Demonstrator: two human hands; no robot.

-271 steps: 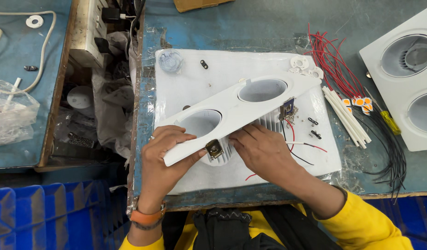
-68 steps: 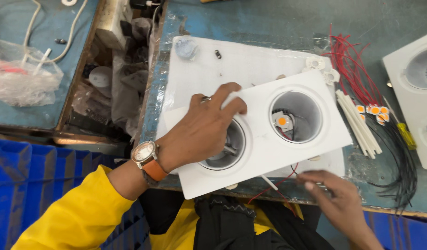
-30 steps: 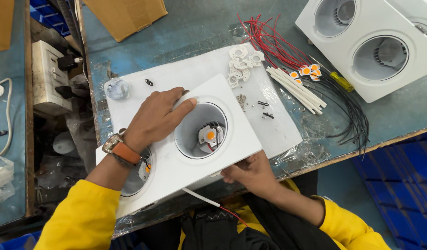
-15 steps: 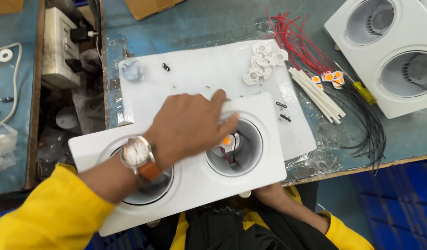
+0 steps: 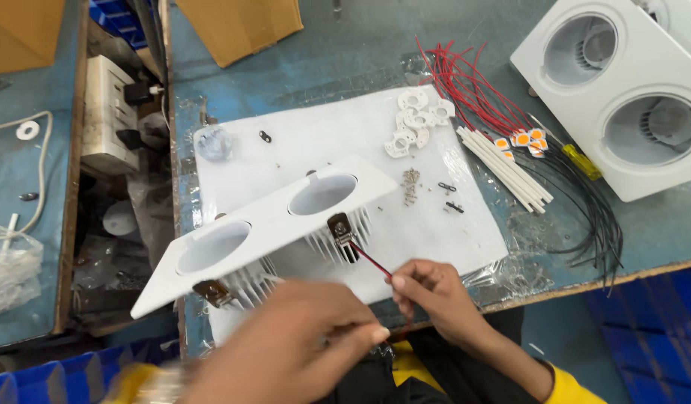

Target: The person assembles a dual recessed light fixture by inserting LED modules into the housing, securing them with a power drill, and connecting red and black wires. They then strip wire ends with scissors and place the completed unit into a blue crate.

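**Red lead pinched beside the twin-light housing**

Blue-painted bench (image 5: 345,60) is spread with a white sheet (image 5: 435,232), on which the white twin-light housing (image 5: 267,224) lies, its long axis slanting from lower left to upper right. A red wire (image 5: 372,259) is pinched by the right hand (image 5: 435,295) just below and right of the housing. The left hand (image 5: 300,348), blurred, lies nearer the camera; its grip cannot be told. A brown carton (image 5: 237,26) stands beyond.

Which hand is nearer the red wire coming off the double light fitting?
Right. The right hand pinches the red wire at its lower end. The left hand is below and to the left, apart from it.
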